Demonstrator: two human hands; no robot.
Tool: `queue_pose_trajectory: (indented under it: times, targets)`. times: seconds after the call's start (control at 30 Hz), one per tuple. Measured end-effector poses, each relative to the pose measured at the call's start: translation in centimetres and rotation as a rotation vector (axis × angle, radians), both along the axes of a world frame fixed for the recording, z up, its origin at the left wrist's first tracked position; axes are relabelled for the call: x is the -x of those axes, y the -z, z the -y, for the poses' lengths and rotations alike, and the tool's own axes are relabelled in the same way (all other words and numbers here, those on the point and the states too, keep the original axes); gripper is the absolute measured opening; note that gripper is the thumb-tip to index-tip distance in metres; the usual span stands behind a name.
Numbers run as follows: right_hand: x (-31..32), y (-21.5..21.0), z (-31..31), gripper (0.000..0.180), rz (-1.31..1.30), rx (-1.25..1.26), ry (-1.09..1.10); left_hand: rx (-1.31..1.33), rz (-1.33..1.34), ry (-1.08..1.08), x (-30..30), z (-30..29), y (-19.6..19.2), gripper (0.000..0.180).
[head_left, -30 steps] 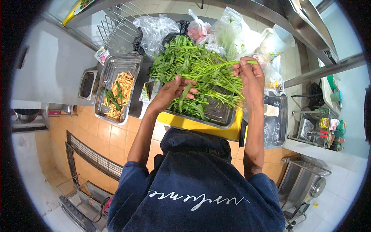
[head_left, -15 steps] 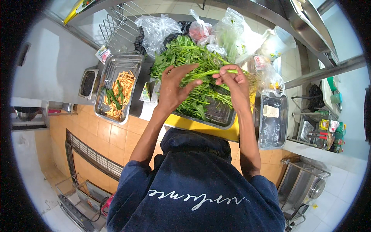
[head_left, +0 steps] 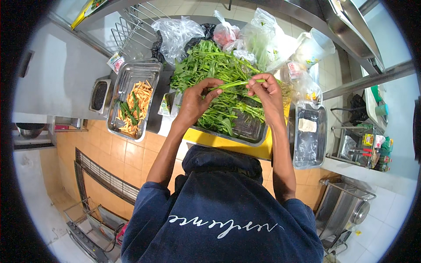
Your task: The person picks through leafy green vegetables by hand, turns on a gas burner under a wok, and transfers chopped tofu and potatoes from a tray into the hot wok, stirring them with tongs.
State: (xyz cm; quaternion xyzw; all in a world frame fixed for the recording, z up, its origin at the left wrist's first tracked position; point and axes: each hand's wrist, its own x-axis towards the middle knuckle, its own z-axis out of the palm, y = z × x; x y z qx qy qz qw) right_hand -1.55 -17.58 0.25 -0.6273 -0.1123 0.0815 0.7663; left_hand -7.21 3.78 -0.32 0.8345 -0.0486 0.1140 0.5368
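Observation:
A heap of leafy green stalks (head_left: 206, 65) fills a steel tray (head_left: 250, 139) on the counter in front of me. My left hand (head_left: 197, 98) and my right hand (head_left: 265, 92) are raised over the heap, and together they hold one green stem (head_left: 234, 83) that runs between them. The left fingers pinch its near end and the right fingers grip its far end.
Left of the greens stands a steel tray (head_left: 127, 83) of pale vegetable strips with green pieces. A smaller steel tray (head_left: 309, 153) is on the right. Plastic bags (head_left: 175, 30) crowd the back, beside a wire rack (head_left: 131, 30). A yellow board (head_left: 228, 147) sticks out under the main tray.
Both hands have come closer together above the heap. My right hand has drawn in from the right side, and a single stem is now stretched between the hands.

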Motion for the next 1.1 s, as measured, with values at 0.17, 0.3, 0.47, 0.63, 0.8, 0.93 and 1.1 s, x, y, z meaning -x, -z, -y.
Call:
queue_pose_trajectory:
  times: [0.17, 0.3, 0.47, 0.63, 0.8, 0.93, 1.1]
  targets:
    - [-0.6, 1.2, 1.3, 0.015, 0.03, 0.169, 0.034, 0.218, -0.19, 0.079, -0.3, -0.7, 0.1, 0.022]
    - [0.7, -0.4, 0.5, 0.02, 0.835, 0.822, 0.255, 0.261, -0.189, 0.107, -0.3, -0.5, 0.3, 0.023]
    - [1.3, 0.1, -1.0, 0.018, 0.945, 0.867, 0.114, 0.35, -0.231, 0.129, 0.0, -0.3, 0.5, 0.025]
    - [1.2, 0.6, -0.9, 0.013, 0.842, 0.836, 0.016, -0.205, 0.25, 0.055, 0.0, -0.1, -0.2, 0.026]
    - [1.3, 0.5, -1.5, 0.014, 0.789, 0.751, -0.011, -0.381, 0.211, 0.001, 0.6, -0.3, -0.1, 0.024]
    - [1.2, 0.7, -1.7, 0.014, 0.816, 0.724, 0.003, -0.408, 0.221, -0.033, 0.6, -0.3, 0.1, 0.02]
    - [1.1, 0.9, -2.0, 0.012, 0.855, 0.729, 0.059, -0.431, 0.206, -0.052, 0.7, 0.3, -0.5, 0.02]
